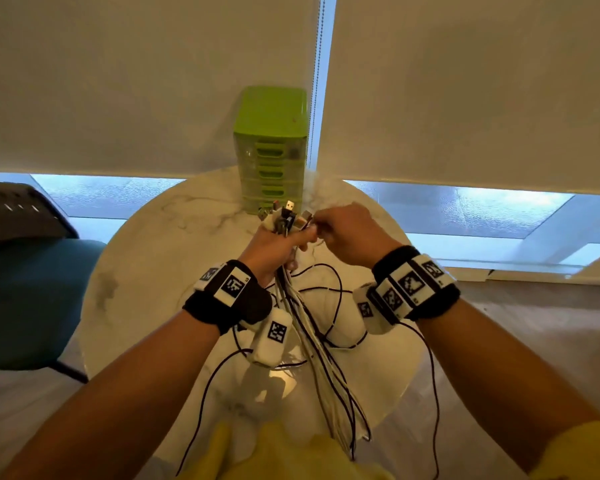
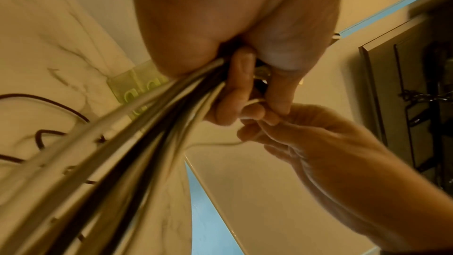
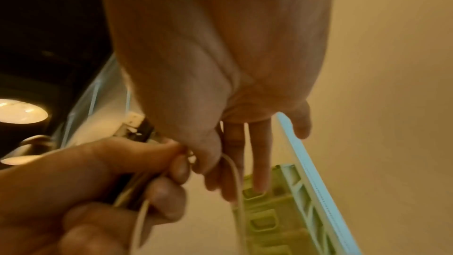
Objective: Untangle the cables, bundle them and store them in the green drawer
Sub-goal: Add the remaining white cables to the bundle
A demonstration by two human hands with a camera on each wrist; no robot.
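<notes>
My left hand (image 1: pixel 278 241) is raised over the round marble table (image 1: pixel 125 258) and grips a bundle of white and black cables (image 1: pixel 321 358). Their USB plugs (image 1: pixel 288 213) stick up above the fist, and the long ends trail down onto the table. My right hand (image 1: pixel 326 225) is close against the left thumb, and its thumb and forefinger pinch a thin white cable (image 3: pixel 236 174); its other fingers are spread. In the left wrist view the bundle (image 2: pixel 117 154) runs out of my left hand (image 2: pixel 235 88), and the right hand (image 2: pixel 301 139) holds the thin cable (image 2: pixel 213 143). The green drawer unit (image 1: pixel 271 147) stands just behind, drawers closed.
A teal chair (image 1: pixel 25 282) with a dark mesh back stands left of the table. White roller blinds with a bead chain (image 1: pixel 317 81) hang behind the drawer unit. Loose black cable loops (image 1: pixel 336 306) lie on the table under my hands.
</notes>
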